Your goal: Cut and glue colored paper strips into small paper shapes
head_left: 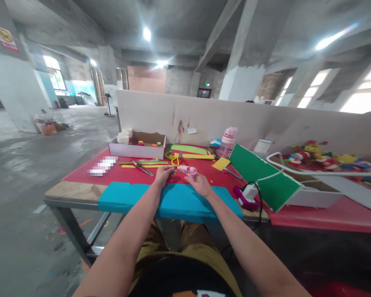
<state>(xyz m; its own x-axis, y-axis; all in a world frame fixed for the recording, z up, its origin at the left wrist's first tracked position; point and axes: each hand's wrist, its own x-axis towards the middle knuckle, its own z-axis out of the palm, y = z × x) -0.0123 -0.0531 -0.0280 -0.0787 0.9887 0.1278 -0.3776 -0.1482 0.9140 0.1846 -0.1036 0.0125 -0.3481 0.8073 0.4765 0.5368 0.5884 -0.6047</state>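
Right hand [200,184] wrapped round the grip of a pink glue gun [190,171], its smooth plastic nose aimed across at the left hand [164,175]! The gun sits in the gap between the two, nozzle close to the left fingertips. Those fingers are drawn in narrow; whether they pinch anything, I can't tell.

Under both wrists runs a flat, matt blue sheet [185,202] along the table edge, and beneath the hands a creased red covering [80,171]. Just beyond the left hand: slim craft knife [142,167], then yellow looped handles [173,159] ahead of the fingertips. Past the right hand, a square-cut yellow piece [221,163], and farther right a stiff, flat green board [262,177], leaning at a tilt!
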